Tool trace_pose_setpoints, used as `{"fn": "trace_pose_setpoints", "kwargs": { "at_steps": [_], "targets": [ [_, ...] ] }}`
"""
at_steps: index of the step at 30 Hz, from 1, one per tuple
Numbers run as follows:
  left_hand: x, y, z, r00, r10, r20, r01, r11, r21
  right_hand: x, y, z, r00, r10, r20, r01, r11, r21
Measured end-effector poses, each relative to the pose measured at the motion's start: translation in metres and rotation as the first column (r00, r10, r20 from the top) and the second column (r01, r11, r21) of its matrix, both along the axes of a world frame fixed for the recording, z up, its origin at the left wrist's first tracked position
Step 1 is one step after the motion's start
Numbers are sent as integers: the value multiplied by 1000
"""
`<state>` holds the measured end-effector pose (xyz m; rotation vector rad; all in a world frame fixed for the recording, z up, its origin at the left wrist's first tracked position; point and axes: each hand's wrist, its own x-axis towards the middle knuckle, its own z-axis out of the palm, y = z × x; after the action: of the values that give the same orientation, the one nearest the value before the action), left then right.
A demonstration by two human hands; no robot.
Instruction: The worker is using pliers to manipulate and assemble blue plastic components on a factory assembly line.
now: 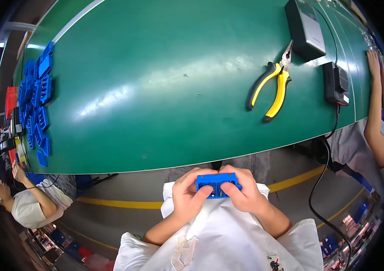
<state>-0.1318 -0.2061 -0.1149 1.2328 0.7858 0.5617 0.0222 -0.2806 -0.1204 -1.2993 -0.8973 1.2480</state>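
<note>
A small blue plastic part (217,182) with two square recesses is held between both hands just below the near edge of the green table (155,81), over my lap. My left hand (188,195) grips its left end, thumb pressed on the face. My right hand (245,193) grips its right end in the same way. Both hands are closed around the part.
Yellow-handled pliers (273,88) lie on the table at the right, beside a grey box (305,28) and a black power adapter (335,83) with a cable. Several blue parts (37,101) are piled at the left edge. Other people sit at the left (33,203) and right (375,113).
</note>
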Motion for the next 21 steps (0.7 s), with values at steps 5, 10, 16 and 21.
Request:
{"fn": "trace_pose_setpoints", "kwargs": {
  "at_steps": [5,10,16,21],
  "targets": [
    [0,-2,-5,999,41,-13,-42,996,-76,9,6,4,999,45,-14,-45,999,5],
    [4,1,5,982,57,-179,-60,998,-14,12,8,1,999,33,27,-33,999,21],
    [-5,5,6,985,-6,-175,27,992,123,16,15,6,997,56,61,-56,998,4],
    [-2,1,5,986,33,-166,-12,992,129,16,11,9,997,51,-57,-56,994,-92]
  ]
}}
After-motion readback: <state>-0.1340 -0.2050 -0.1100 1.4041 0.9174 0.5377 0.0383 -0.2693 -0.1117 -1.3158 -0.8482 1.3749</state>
